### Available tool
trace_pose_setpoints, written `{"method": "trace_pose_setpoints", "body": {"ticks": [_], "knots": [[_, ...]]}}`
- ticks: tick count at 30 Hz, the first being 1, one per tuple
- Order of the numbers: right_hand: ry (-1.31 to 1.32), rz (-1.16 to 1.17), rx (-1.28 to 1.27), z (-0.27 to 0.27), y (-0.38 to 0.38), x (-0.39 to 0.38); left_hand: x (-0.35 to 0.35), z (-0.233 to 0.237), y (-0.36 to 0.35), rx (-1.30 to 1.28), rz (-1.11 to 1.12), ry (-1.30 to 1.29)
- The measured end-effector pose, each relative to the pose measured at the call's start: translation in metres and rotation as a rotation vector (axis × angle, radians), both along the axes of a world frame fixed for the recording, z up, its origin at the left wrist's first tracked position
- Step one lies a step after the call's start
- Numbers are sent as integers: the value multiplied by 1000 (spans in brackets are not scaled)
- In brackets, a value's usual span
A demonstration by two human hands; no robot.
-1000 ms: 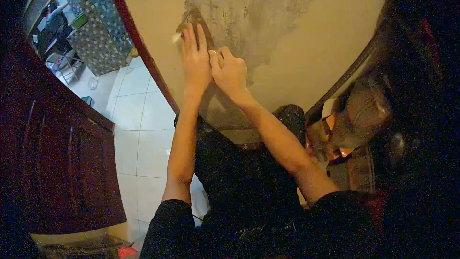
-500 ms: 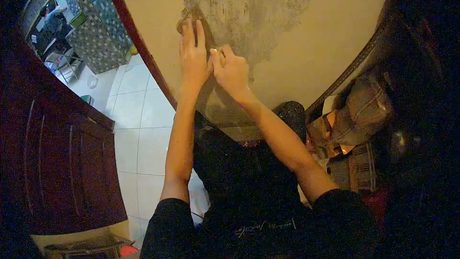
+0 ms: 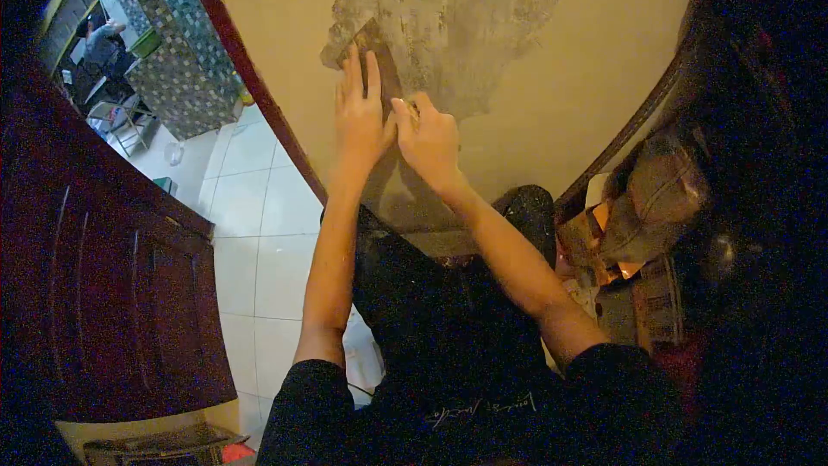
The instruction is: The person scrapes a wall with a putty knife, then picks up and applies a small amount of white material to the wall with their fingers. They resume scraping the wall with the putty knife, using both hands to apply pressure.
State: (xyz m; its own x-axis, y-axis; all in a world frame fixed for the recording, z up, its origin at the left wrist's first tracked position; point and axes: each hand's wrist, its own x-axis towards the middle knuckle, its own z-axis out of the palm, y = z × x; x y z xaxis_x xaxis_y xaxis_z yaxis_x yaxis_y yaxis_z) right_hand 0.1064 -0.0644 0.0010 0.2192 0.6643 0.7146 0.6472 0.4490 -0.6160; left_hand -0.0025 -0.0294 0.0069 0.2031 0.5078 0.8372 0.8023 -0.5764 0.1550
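Note:
A wide-bladed scraper (image 3: 382, 50) rests against the yellowish wall (image 3: 586, 103), at the left edge of a rough grey patch (image 3: 466, 26). My right hand (image 3: 429, 145) is closed around its handle, thumb on top; most of the handle is hidden by the fingers. Fingers stretched out and a little apart, my left hand (image 3: 359, 125) lies flat over the blade and presses toward the wall. Both hands are close together, just below the patch.
A dark red door (image 3: 129, 293) stands at left, beside a white tiled floor (image 3: 250, 198). Far back left, a person (image 3: 105, 41) is near a folding chair (image 3: 128, 121). Bags (image 3: 660, 198) and a basket (image 3: 660, 302) crowd the right side.
Both hands and the scraper have shifted slightly right and down along the wall. More of the blade's upper corner shows now. The view has also moved a little.

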Motion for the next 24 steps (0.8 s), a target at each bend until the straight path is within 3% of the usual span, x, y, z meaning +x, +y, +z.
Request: {"method": "trace_pose_setpoints", "body": {"ticks": [4,12,14,17,20,24], "knots": [[-85,-45,-46,10,2,-14,-6,9,9,61,119,-9],[-37,9,-12,-7,5,2,5,4,-7,-64,9,25],[-82,-33,-20,4,20,-13,0,-5,14,136,168,-1],[-37,59,25,29,16,-37,-26,19,17,158,181,-75],[-39,93,30,38,8,-35,-26,32,-10,13,123,-21],[-1,3,-42,13,-9,-15,-18,9,-12,18,21,42]]}}
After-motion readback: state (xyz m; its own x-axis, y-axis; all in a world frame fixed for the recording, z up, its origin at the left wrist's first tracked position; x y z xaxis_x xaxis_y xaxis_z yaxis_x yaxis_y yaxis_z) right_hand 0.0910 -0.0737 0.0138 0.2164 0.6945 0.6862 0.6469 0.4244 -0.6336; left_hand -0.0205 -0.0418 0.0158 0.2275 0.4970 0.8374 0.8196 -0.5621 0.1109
